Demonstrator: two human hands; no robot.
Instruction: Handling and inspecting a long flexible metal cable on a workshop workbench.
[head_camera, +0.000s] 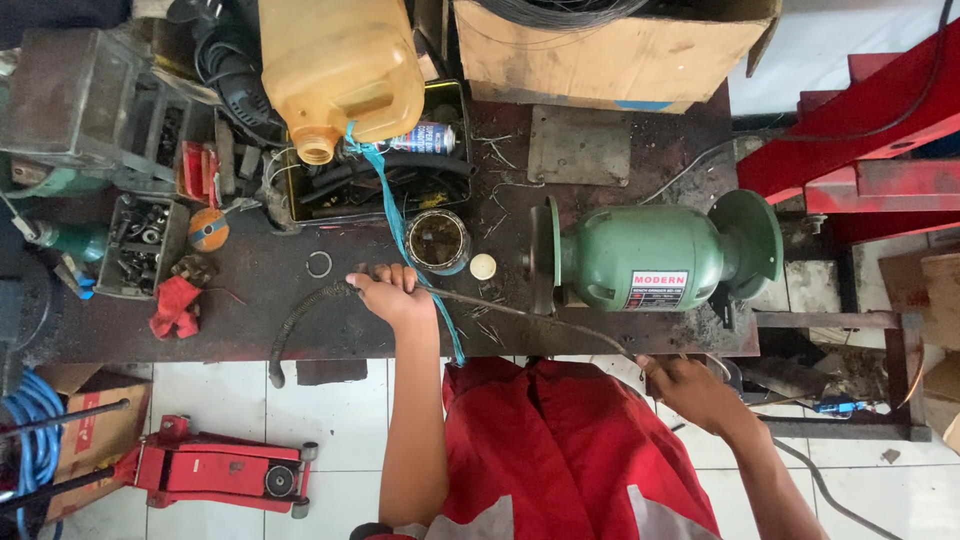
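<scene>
My left hand (388, 290) is closed around a thin steel cable (520, 314) where it comes out of a black braided sheath (292, 328) lying on the dark workbench (250, 290). The cable runs right, past the bench's front edge, to my right hand (692, 388), which grips its other end below the bench. The sheath curls left and hangs over the bench's front edge. A blue string (392, 210) drapes from a yellowish jerrycan (340, 70) past my left wrist.
A green bench grinder (650, 260) stands just right of the cable. A small tin of dark liquid (437, 240), a white cap (483, 266) and a metal ring (319, 264) lie near my left hand. A red rag (175, 305) and parts trays sit left. A red floor jack (220, 470) is on the tiles.
</scene>
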